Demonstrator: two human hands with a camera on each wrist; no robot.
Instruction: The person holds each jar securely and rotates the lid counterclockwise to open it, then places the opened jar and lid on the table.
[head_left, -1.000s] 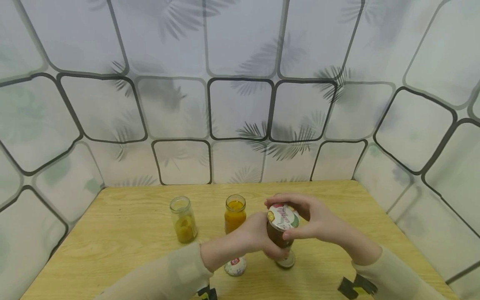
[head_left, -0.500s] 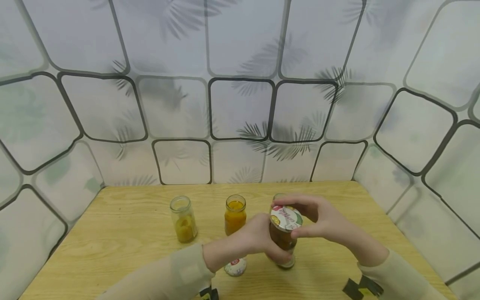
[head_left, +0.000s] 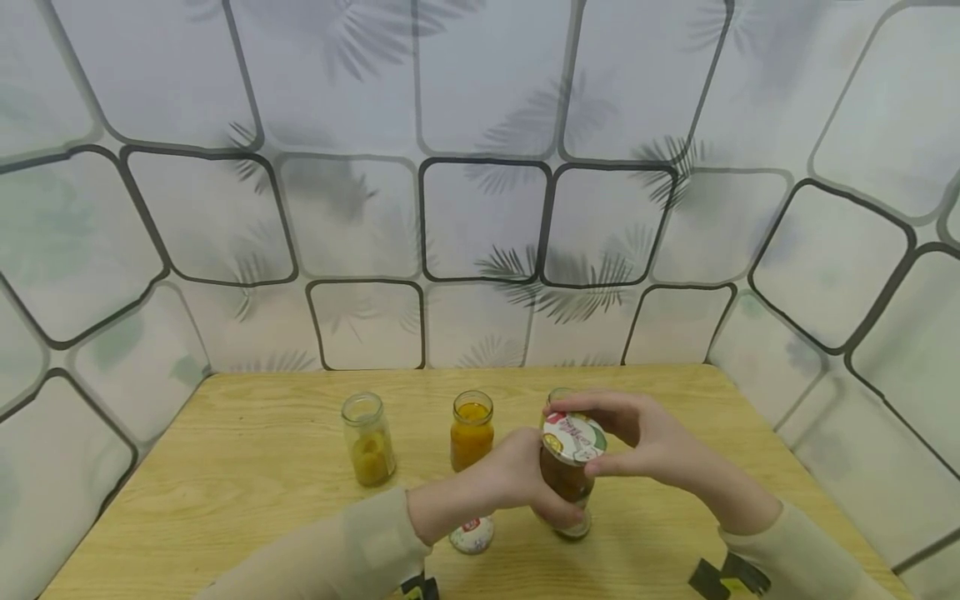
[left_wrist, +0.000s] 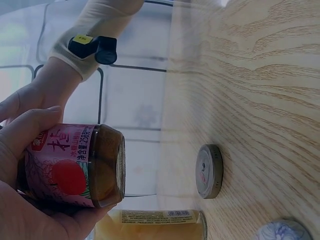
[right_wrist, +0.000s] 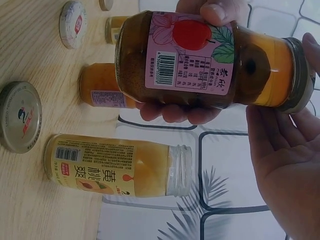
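A glass jar of brown preserved fruit (right_wrist: 190, 60), with a pink label showing a red fruit, is held above the table. My left hand (head_left: 517, 477) grips its body from the left; in the left wrist view its base faces away from the palm. My right hand (head_left: 641, 437) holds the jar's fruit-printed lid (head_left: 573, 437) by the edge, fingers at the back and thumb in front. The lid sits on the jar's mouth. A loose metal lid (left_wrist: 209, 171) lies on the table below the jar.
Behind the hands stands an uncapped yellow-peach jar (right_wrist: 95, 165). Two more uncapped jars, one with orange contents (head_left: 471, 437) and one with yellow fruit (head_left: 369, 454), stand to the left. A white floral lid (head_left: 472, 535) lies near my left forearm. Patterned walls enclose the wooden table (head_left: 262, 433).
Both hands and the jar have shifted slightly right, mostly in the first half second. The rim of the jar behind shows more now. The lid is still on the held jar.
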